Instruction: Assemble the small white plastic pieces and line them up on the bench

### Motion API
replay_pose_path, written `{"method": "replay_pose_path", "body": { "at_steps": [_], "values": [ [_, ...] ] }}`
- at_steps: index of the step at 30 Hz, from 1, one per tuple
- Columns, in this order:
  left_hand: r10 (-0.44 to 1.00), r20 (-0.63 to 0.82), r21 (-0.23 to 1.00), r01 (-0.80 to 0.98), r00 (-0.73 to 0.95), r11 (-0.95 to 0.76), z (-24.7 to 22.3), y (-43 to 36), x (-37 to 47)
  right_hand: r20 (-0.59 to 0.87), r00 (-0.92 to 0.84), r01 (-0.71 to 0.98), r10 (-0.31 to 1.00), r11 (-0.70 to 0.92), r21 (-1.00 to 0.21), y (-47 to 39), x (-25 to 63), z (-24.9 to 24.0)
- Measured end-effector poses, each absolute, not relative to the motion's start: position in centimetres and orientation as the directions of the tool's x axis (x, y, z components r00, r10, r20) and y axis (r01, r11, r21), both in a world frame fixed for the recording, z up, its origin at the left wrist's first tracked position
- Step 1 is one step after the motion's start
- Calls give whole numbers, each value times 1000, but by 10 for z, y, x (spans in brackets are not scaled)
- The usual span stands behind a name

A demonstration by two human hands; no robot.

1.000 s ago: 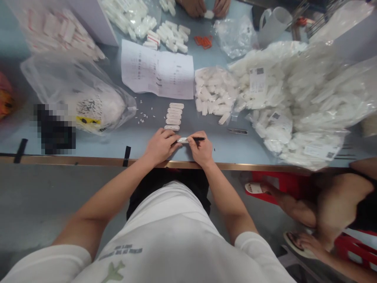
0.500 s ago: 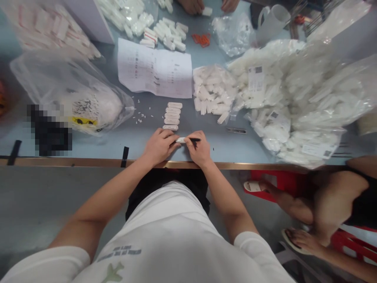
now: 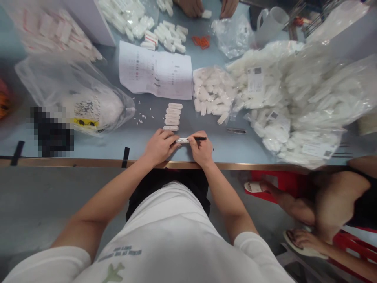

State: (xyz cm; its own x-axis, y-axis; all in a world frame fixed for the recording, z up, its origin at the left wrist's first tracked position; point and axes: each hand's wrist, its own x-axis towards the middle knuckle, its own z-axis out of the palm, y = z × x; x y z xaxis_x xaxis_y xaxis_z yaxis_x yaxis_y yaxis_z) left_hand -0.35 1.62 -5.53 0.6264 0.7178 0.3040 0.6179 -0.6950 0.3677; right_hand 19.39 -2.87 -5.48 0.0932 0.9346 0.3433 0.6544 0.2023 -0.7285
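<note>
Near the table's front edge, my left hand (image 3: pixel 160 145) is closed on the left end of a small white plastic strip (image 3: pixel 183 140) with a row of dark marks or holes. My right hand (image 3: pixel 201 148) pinches a slim black pen-like tool (image 3: pixel 200 138), whose tip is at the strip's right part. Whether it is a pen or tweezers I cannot tell. Just beyond my left hand, several similar white strips (image 3: pixel 172 116) lie in a column. A pair of metal tweezers (image 3: pixel 236 130) lies to the right of my right hand.
Tiny white pieces (image 3: pixel 141 116) are scattered left of the column. Behind it lies a printed sheet (image 3: pixel 156 70). Bags of white parts (image 3: pixel 214 90) fill the right side; a clear plastic bag (image 3: pixel 100 98) lies left. Across the table are another person's hands (image 3: pixel 191 7). Someone sits at right.
My right hand has shifted slightly right, and the black tool lies flatter, leaving more of the strip showing. My left hand stays in place on the strip.
</note>
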Motion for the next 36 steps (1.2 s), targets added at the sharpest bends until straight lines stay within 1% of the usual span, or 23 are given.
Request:
{"method": "replay_pose_path", "body": {
  "at_steps": [11,14,19,24,28,31,36],
  "values": [
    [719,286,398,604,634,-691,-56,17,-4,322,49,674,945,206,-709,-29,195,-56],
    [727,284,406,609,625,-682,-55,16,-4,329,14,674,944,234,-700,-29,194,-54],
    [733,268,416,611,625,-674,-54,16,-3,378,-67,691,923,316,-650,-28,192,-51],
    [736,281,421,610,616,-671,-56,15,-4,392,17,684,920,275,-675,-30,193,-53],
    [738,275,420,613,617,-669,-56,15,-4,337,6,664,942,248,-705,-30,194,-54],
    [735,276,410,615,620,-673,-56,15,-4,334,1,656,942,252,-711,-29,195,-54],
    [736,272,430,606,620,-669,-56,16,-4,324,88,642,942,195,-741,-29,196,-53]
  ]
}}
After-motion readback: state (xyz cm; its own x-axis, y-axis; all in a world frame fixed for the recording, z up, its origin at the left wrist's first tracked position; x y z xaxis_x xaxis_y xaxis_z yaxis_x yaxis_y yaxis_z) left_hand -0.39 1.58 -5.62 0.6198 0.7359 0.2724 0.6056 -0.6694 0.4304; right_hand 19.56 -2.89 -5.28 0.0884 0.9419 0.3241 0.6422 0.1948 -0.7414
